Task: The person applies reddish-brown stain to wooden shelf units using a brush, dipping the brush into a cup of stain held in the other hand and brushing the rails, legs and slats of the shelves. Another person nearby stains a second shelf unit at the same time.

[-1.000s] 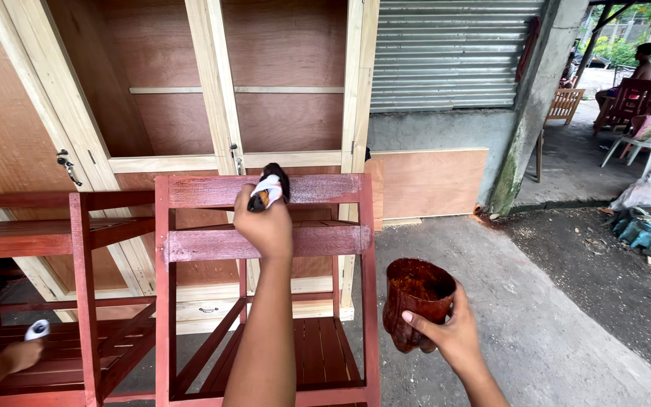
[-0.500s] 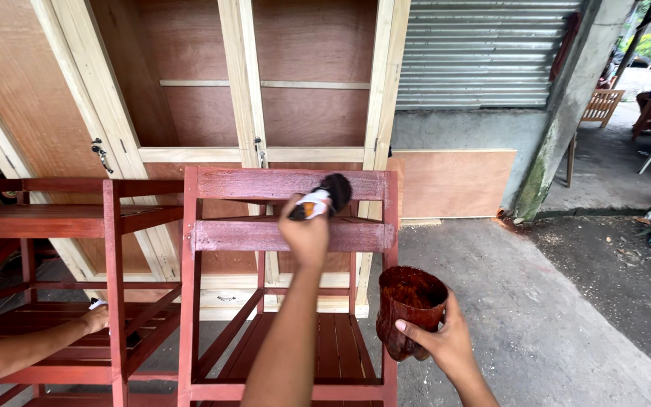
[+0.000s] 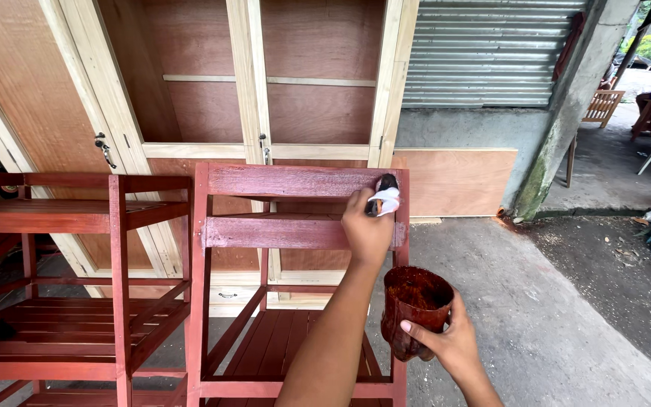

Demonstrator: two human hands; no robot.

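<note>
At the bottom right of the frame, nearest to the camera, the right hand (image 3: 453, 347) wraps its fingers around a stained cup (image 3: 414, 309) and holds it from below and from the side. The cup looks a little tilted and it has dark red stain on its walls, so I think it could spill on the concrete floor (image 3: 536, 316) if the wrist turns more.

A little higher, in the middle of the frame, the left hand (image 3: 367, 230) is closed around a brush (image 3: 384, 196) with a white wrapped handle. Its dark tip rests on the right end of the top rail of the red rack (image 3: 288, 181). The paint on this rail looks thin and uneven, so a loaded brush may drip on the rail below, and the forearm is close to painted wood and could smear it.

At the left stands a second red rack (image 3: 77, 215). Behind both, in the upper part, is an unpainted wooden cabinet (image 3: 250, 90); splashes could mark its pale frame.
</note>
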